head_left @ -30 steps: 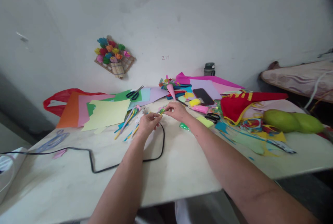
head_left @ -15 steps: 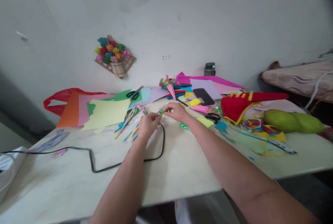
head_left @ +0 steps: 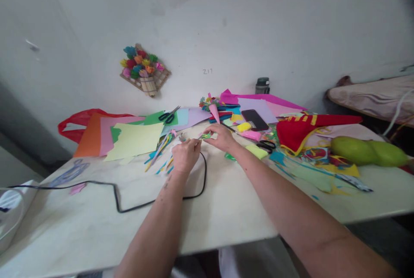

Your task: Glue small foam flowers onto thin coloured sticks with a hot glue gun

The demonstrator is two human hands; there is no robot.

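Observation:
My left hand (head_left: 186,156) is closed, thumb and fingers pressed together; what they hold, if anything, is too small to make out. Just to its right, my right hand (head_left: 222,138) pinches a small green paper piece (head_left: 211,135). The two hands' fingertips are close together above the table. A white object (head_left: 176,142) shows behind my left hand, mostly hidden by it. A black cord (head_left: 205,174) loops around beneath the hands. Left of them lies a bunch of thin coloured paper strips (head_left: 159,152).
Coloured sheets (head_left: 134,142) and black-handled scissors (head_left: 168,116) lie at the back left. Toward the right are a phone (head_left: 255,120), a pink paper cone (head_left: 214,112), more scissors (head_left: 266,145), red cloth (head_left: 293,133) and green fruit (head_left: 352,150). A white container (head_left: 13,222) stands far left.
My left hand has turned at the wrist, and its fingertips have drawn slightly apart from those of my right hand. The green piece shows more clearly. The whole view has shifted slightly.

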